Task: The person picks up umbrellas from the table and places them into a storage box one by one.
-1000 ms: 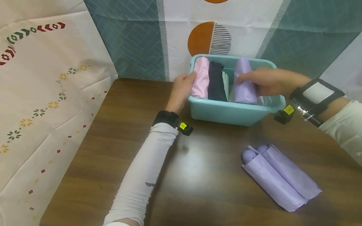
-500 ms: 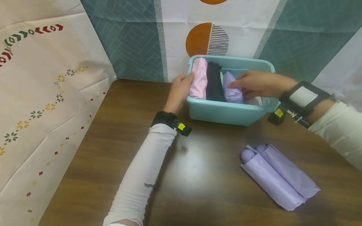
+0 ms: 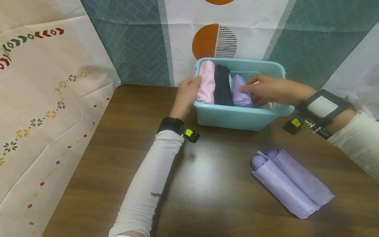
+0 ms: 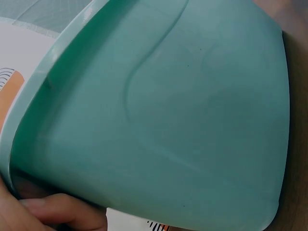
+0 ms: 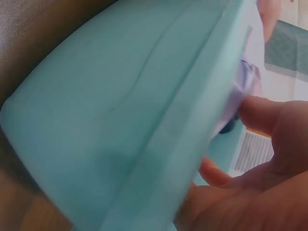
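My left hand grips the left rim of a light blue plastic bin, its thumb beside a pink rolled umbrella. In the left wrist view, curled fingers lie under the bin's rim. Inside the bin, my right hand holds a lilac folded umbrella, thumb on its top side and the other fingers partly hidden behind it. A black folded bundle stands between the pink and lilac ones, with a sliver of pale green cloth beside it.
Two more lilac folded umbrellas with round handle ends lie side by side on the brown wooden table, front right of the bin. A patterned cloth hangs behind the bin. Cream printed fabric borders the table's left side.
My right hand has lowered the lilac umbrella into the bin and moved it left toward the black bundle. My left hand has stayed on the rim.
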`<state>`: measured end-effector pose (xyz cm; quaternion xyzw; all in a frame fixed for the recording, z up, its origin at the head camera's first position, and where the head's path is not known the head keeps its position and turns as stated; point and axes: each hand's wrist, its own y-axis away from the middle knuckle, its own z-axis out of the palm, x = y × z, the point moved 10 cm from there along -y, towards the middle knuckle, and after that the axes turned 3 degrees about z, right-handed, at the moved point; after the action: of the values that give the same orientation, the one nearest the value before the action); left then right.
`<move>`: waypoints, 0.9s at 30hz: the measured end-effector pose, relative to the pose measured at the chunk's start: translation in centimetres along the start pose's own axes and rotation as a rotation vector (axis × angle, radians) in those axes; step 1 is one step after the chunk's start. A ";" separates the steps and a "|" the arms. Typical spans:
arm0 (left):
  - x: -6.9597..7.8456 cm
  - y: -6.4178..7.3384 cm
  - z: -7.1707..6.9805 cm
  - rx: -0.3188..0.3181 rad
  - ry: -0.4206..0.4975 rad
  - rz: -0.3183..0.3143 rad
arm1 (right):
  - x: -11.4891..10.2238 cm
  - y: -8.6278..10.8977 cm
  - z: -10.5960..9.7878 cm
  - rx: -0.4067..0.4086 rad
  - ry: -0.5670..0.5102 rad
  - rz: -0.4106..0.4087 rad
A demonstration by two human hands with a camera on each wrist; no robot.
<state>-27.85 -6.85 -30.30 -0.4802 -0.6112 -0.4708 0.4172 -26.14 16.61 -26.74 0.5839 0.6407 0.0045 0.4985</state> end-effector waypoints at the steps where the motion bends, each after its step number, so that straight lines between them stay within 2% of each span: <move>1: 0.0 0.0 0.0 0.001 0.002 0.002 | 0.1 0.3 -0.1 0.003 0.010 -0.004; 7: -0.2 0.0 0.0 -0.001 0.002 -0.003 | 0.5 2.4 -1.0 0.033 0.077 -0.040; 10: -0.2 0.0 0.0 -0.002 0.001 -0.008 | 0.6 2.9 -1.4 0.069 0.051 -0.057; 17: -0.2 0.1 0.1 0.005 0.004 -0.004 | 2.3 3.9 -2.9 0.213 -0.100 -0.075; 23: 0.0 0.2 0.0 0.005 0.004 0.005 | 4.1 6.1 -4.3 0.380 -0.107 -0.077; 27: 0.0 0.1 0.0 0.003 0.001 -0.002 | 5.1 7.6 -4.8 0.430 -0.126 -0.079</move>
<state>-27.70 -6.82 -30.30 -0.4787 -0.6122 -0.4705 0.4178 -22.65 25.66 -23.07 0.6502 0.6169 -0.1885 0.4014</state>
